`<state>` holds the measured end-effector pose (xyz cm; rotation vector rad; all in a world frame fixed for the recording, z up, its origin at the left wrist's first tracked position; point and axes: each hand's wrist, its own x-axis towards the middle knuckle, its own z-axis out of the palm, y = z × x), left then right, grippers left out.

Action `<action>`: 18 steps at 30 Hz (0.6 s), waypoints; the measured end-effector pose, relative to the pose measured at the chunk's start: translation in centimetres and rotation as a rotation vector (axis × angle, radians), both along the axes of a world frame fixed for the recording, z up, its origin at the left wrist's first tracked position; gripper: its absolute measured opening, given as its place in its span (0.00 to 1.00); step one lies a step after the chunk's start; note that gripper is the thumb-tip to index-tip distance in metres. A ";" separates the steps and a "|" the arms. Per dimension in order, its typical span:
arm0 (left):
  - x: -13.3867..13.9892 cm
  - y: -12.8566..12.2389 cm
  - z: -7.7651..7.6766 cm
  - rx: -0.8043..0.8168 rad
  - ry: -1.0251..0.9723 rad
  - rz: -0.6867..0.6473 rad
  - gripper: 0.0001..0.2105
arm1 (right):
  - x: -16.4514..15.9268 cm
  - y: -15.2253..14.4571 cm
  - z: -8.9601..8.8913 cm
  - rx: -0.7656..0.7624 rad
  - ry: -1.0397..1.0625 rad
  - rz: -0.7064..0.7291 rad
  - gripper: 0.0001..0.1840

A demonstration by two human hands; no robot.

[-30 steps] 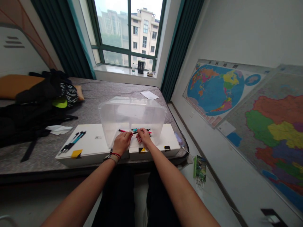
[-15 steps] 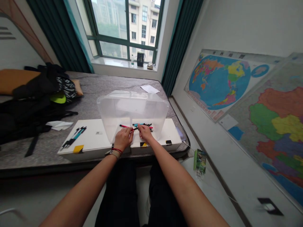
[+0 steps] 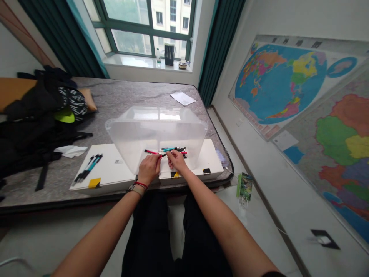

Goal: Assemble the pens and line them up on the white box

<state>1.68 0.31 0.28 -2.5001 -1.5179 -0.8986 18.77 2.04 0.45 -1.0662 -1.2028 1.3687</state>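
A red-and-black pen [image 3: 150,152] is pinched by the fingers of my left hand [image 3: 149,168], its black end sticking out to the left. My right hand [image 3: 177,161] has thumb and fingers closed on the dark end of what looks like the same pen; the fingertips partly hide it. Just behind the right hand lie several loose pens [image 3: 168,149] in turquoise, black and red. They lie inside a clear plastic bin [image 3: 155,132] that is tipped on its side with its opening toward me.
Two white boxes [image 3: 105,169] lie along the bed's front edge, under the bin. Turquoise, black and white pens [image 3: 92,167] rest in a row on the left box. Dark bags [image 3: 34,111], a crumpled tissue [image 3: 70,151] and a paper sheet [image 3: 183,98] are on the mattress.
The camera view has tilted down and shifted slightly. Both hands stay in nearly the same place, still closed on the pen.
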 end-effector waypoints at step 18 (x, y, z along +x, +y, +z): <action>0.0 0.3 0.4 -0.050 0.031 0.001 0.13 | 0.3 0.2 -0.3 0.022 0.019 0.016 0.22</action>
